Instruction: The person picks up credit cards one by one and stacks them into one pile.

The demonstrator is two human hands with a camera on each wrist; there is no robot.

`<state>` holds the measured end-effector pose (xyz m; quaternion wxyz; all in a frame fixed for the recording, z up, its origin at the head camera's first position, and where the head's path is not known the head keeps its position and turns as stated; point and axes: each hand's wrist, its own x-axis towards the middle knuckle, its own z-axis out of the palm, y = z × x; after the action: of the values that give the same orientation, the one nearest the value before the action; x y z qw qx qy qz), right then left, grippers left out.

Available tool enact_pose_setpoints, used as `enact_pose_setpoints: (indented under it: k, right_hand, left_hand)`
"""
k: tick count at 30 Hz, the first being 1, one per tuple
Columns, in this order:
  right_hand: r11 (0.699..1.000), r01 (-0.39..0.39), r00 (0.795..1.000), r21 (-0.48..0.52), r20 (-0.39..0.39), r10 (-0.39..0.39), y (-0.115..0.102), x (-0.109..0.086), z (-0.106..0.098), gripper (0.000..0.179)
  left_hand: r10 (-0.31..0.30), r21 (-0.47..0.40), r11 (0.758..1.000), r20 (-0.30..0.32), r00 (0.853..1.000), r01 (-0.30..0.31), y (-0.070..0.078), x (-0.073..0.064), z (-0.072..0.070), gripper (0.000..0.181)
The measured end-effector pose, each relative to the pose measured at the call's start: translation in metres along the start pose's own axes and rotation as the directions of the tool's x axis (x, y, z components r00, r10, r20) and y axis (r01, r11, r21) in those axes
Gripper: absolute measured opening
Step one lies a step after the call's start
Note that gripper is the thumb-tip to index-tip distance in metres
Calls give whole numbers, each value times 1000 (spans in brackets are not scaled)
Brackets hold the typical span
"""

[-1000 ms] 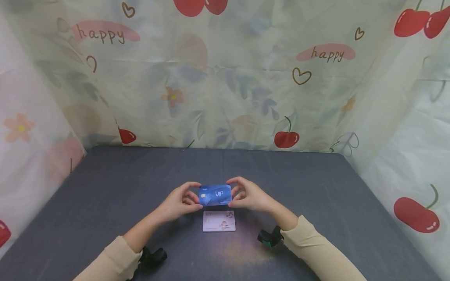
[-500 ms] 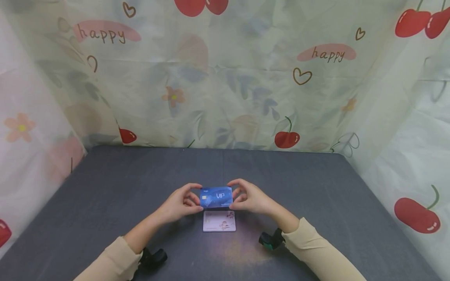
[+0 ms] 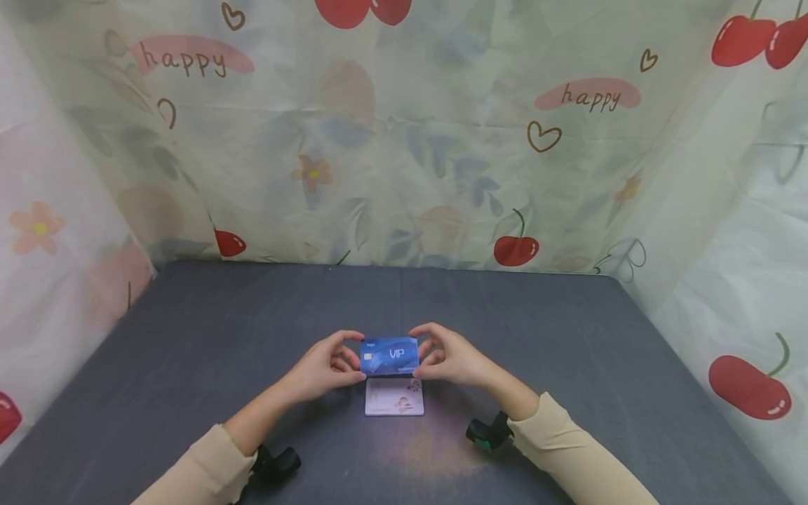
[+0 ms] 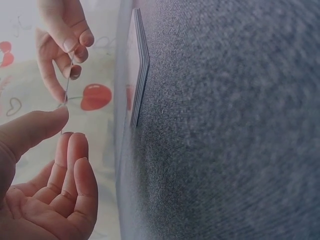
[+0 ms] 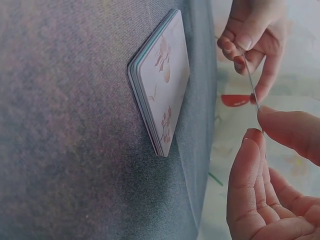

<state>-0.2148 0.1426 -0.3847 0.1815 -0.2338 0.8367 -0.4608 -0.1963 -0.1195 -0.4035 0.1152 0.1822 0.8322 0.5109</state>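
Note:
A blue VIP card (image 3: 389, 356) is held up above the table, its printed face turned to the head camera. My left hand (image 3: 325, 362) pinches its left end between thumb and fingers; my right hand (image 3: 449, 355) pinches the right end the same way. Both wrist views show the card edge-on as a thin line. Just nearer than it, a small stack of cards (image 3: 394, 398) lies flat on the table, topped by a pale pink card with flower prints. Several layers show along the stack's edge (image 5: 145, 112) in the right wrist view, and neither hand touches it.
The table (image 3: 252, 308) has a dark grey cloth surface. A patterned curtain (image 3: 391, 175) with cherries and "happy" lettering stands behind it and along both sides. Black wrist devices (image 3: 275, 463) sit below both forearms.
Both hands have lowered the blue VIP card slightly, toward the stack and a touch to the right. Most of that shift came in the first half second. The stack has stayed put.

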Motion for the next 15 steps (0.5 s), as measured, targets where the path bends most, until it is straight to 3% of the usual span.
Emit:
enact_pose_setpoints:
  k: [15]
  right_hand:
    - [999,40,999,21,15,-40,3,-5,1,58]
  left_hand:
    - [43,-24,999,40,998,-42,-1,-1,1,58]
